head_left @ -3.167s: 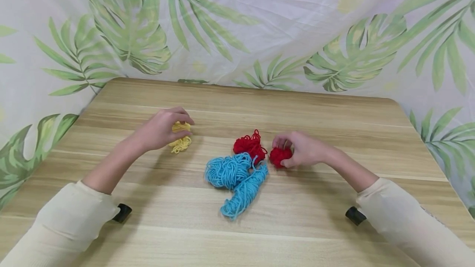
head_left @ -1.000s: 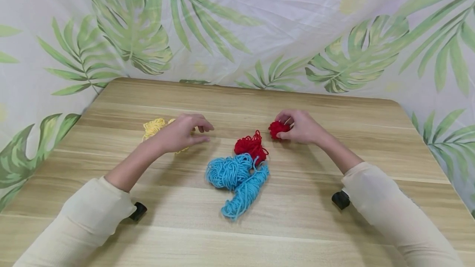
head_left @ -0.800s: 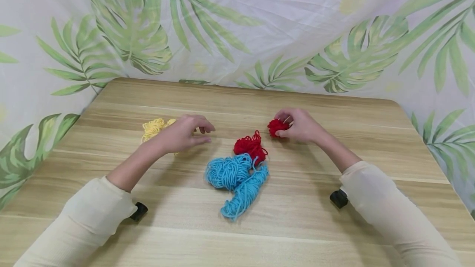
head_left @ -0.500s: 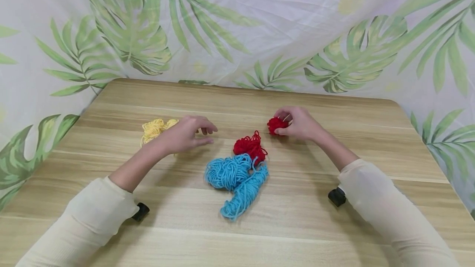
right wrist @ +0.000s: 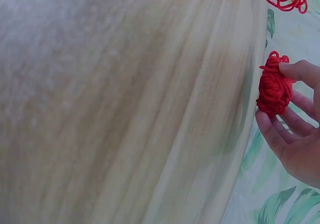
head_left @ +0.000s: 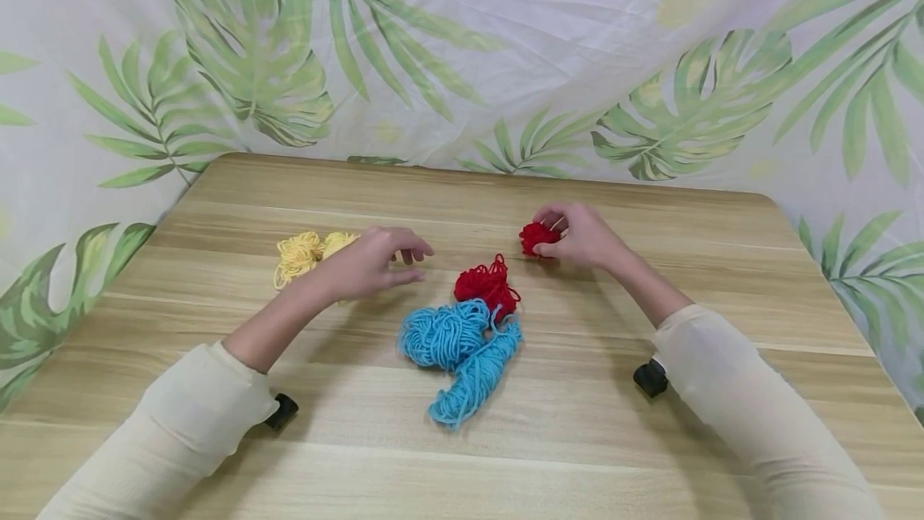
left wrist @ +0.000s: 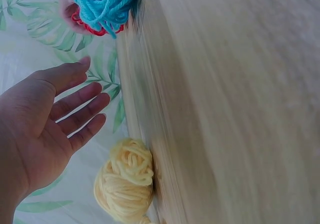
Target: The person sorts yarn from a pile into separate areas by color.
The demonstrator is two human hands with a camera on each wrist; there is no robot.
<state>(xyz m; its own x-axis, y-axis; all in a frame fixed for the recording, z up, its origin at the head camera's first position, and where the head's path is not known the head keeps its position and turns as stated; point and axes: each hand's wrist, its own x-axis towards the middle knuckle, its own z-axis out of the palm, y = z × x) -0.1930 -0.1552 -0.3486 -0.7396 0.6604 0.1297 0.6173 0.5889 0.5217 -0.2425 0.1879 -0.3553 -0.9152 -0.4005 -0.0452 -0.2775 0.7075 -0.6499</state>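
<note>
My right hand holds a small red yarn bundle between thumb and fingers at the table's back right of centre; the right wrist view shows this red bundle pinched at its side. My left hand hovers above the table with fingers loosely spread and nothing in them, as the left wrist view of the hand confirms. Behind and left of it lie two yellow yarn bundles, partly covered by the hand and forearm. A second red yarn bundle lies mid-table, touching the blue yarn.
Two blue yarn bundles lie against each other at the middle of the wooden table. A leaf-print cloth hangs behind the table's back edge. Black wrist devices sit under both sleeves.
My left hand has let go of a yellow yarn bundle on the left and moved right. The right hand has carried the small red bundle away from the other red one, toward the back.
</note>
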